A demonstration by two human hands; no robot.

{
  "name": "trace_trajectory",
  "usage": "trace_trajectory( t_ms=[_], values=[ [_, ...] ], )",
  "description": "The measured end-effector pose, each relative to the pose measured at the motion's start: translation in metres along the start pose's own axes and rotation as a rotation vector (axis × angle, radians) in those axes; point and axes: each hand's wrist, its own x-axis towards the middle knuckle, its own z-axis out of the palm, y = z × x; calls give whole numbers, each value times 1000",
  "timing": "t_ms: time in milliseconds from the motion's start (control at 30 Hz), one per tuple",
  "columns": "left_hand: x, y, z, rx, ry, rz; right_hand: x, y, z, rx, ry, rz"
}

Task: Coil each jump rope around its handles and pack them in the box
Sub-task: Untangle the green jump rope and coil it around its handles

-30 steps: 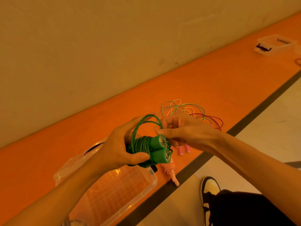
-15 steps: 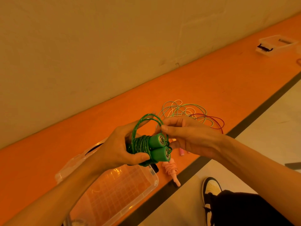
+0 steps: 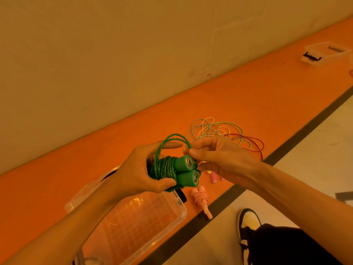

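Orange bench (image 3: pixel 248 96): two clear boxes (image 3: pixel 133 236) (image 3: pixel 322 54), one pink coil (image 3: pixel 201 197), one green rope (image 3: pixel 164 167).

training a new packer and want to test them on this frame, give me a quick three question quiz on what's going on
1. True or false: the green jump rope already lies in the clear box.
2. What does the right hand pinch? A) a loop of green cord B) a pair of scissors C) a roll of tape
3. Which hand grips the coiled green bundle?

Key: 1 false, it is held in the hands. 2 A. 3 the left hand.
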Motion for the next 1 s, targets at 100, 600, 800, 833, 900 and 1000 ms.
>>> trace_trajectory(
  t_ms=[100,600,800,833,900,1000],
  values=[
    [-1,-5,-3,68,59,10,-1,1,0,-19,20,-30],
    [-3,-9,-5,79,88,31,0,8,8,-107,-39,-77],
    [-5,-12,-4,127,60,56,-1,11,8,-158,-70,-58],
    [-5,-12,-5,126,56,51,-2,12,8,-149,-68,-56],
    [-6,-11,-6,123,71,53,-2,12,8,-123,-66,-69],
    [-4,-11,-11,118,109,53,-4,9,6,-69,-73,-118]
  ],
)
